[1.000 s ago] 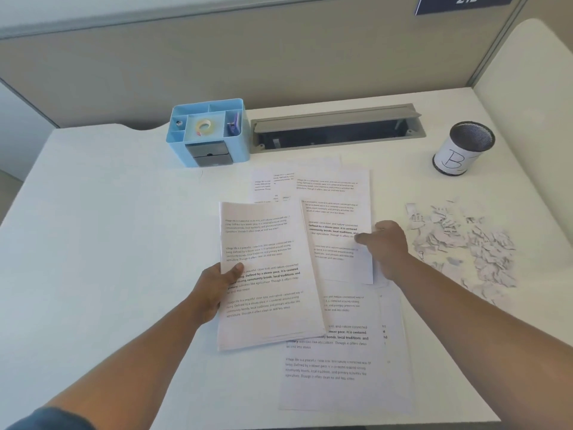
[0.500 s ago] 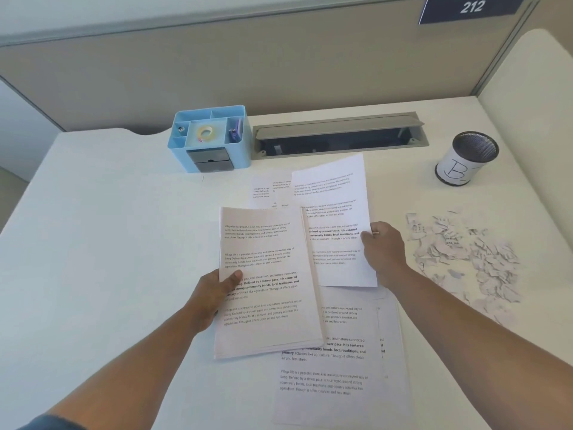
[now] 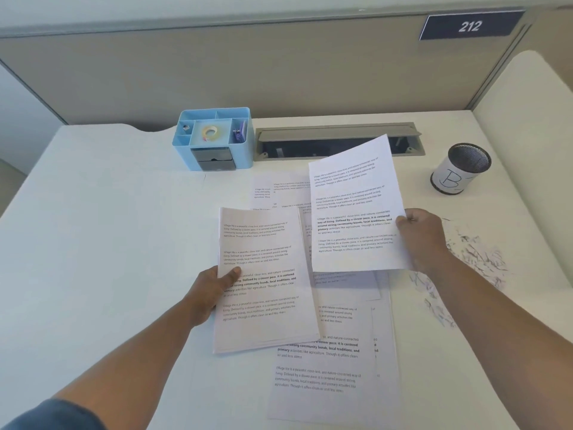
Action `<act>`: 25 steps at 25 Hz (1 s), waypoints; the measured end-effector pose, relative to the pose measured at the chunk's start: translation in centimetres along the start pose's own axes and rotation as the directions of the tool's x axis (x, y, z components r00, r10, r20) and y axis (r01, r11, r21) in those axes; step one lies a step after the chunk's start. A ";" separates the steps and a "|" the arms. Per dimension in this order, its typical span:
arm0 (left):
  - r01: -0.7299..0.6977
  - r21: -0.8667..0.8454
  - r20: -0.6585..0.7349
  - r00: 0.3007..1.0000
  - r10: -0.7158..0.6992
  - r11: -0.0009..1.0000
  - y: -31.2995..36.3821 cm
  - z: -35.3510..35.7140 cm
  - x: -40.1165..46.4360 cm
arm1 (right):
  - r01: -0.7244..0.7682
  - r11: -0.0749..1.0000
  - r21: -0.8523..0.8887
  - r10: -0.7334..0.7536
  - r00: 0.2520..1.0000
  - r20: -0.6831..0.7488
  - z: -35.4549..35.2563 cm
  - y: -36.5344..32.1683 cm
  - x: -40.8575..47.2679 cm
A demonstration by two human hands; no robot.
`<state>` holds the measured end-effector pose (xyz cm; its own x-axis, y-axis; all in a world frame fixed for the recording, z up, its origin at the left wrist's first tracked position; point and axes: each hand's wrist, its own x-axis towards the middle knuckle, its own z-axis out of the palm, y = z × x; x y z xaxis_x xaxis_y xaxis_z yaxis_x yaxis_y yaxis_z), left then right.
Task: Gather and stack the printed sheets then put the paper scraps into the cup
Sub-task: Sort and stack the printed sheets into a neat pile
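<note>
My left hand (image 3: pixel 207 293) grips the left edge of a stack of printed sheets (image 3: pixel 263 280), thumb on top, held just above the desk. My right hand (image 3: pixel 423 237) pinches the right edge of a single printed sheet (image 3: pixel 353 206), lifted and tilted over the desk's middle. Several more printed sheets (image 3: pixel 328 377) lie spread flat beneath and toward me. A heap of paper scraps (image 3: pixel 474 259) lies to the right of my right hand. The mesh cup (image 3: pixel 462 169), wrapped in paper marked "B", stands upright at the far right.
A blue desk organiser (image 3: pixel 214 141) with a tape roll stands at the back centre. Beside it is an open grey cable tray (image 3: pixel 338 141) set in the white desk (image 3: pixel 93 228). A partition wall with a "212" sign (image 3: pixel 469 26) rises behind.
My right hand has lifted one sheet off the spread pile and raised it, tilting its far end up. My left hand keeps its hold on the stack.
</note>
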<state>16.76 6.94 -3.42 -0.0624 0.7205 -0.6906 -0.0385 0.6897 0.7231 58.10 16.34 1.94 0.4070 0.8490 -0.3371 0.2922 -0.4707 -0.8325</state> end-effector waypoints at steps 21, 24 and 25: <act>0.028 0.016 -0.004 1.000 -0.028 0.999 0.7 0.0 -0.5 | -0.347 0.921 0.176 0.241 0.865 0.439 11.9 2.7 -11.6; 0.030 -0.012 0.003 1.000 -0.030 0.999 0.7 0.1 -0.5 | -0.371 0.916 0.150 0.277 0.858 0.432 12.8 2.9 -12.4; 0.030 -0.021 0.003 1.000 -0.030 0.999 0.6 0.1 -0.5 | -0.374 0.917 0.138 0.283 0.855 0.435 13.0 2.9 -12.5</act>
<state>16.88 7.03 -2.62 -0.0584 0.7000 -0.7117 -0.0612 0.7091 0.7025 42.63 7.43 -1.96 0.0545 0.6972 -0.7148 -0.0033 -0.7158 -0.6983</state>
